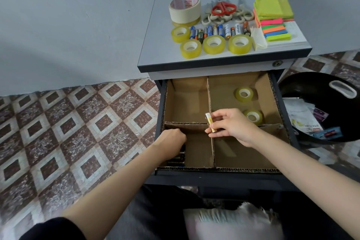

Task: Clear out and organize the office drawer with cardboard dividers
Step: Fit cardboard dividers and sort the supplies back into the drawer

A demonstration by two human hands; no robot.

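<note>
Right hand (233,124) pinches a gold battery (210,122) between thumb and fingertips, just above where the cardboard dividers (209,99) cross in the open drawer (218,169). Left hand (171,139) reaches into the near-left compartment, fingers curled down over dark batteries (178,159) lying there; whether it grips one cannot be told. Two tape rolls (244,94) lie in the far-right compartment. On the cabinet top (155,45) sit masking tape (185,8), a row of batteries (218,31), scissors (224,8) and sticky notes (272,8); a black bin (311,87) stands at the right on patterned tiles (78,122)
</note>
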